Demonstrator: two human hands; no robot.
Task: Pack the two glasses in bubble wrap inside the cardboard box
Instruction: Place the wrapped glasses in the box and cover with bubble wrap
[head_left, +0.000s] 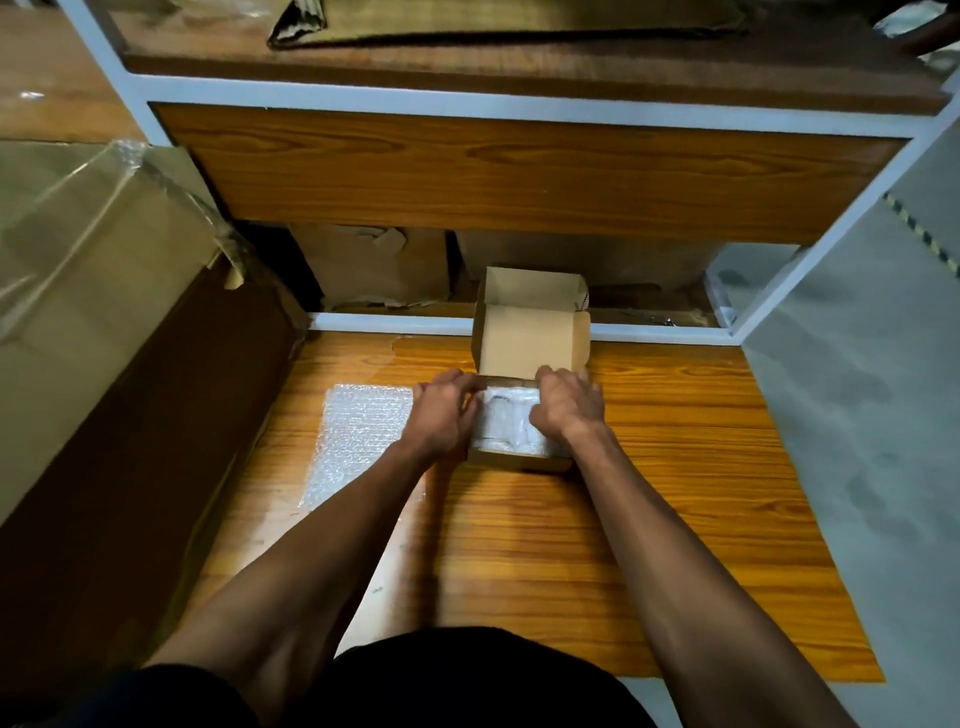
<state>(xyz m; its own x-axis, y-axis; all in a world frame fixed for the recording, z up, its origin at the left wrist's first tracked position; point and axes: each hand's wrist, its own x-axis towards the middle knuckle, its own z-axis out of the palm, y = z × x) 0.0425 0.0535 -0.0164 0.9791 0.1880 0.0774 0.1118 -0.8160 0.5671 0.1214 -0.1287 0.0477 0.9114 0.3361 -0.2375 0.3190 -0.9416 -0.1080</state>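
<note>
A wooden table (649, 519) sits inside a white-framed shelf unit, with a wooden shelf (519, 171) above it. On the table, the fingers of both hands curl down into a small cardboard box (519, 460), pressing on bubble wrap (506, 421) that fills it; whether they pinch the wrap cannot be told. The left hand (441, 415) covers the box's left edge and the right hand (569, 408) its right. The glasses themselves are not clearly visible through the wrap. The box lid (530, 338) stands open behind the hands. A loose sheet of bubble wrap (358, 436) lies flat just left of the box, partly under the left forearm. A large cardboard carton (98, 291) leans at the far left.
</note>
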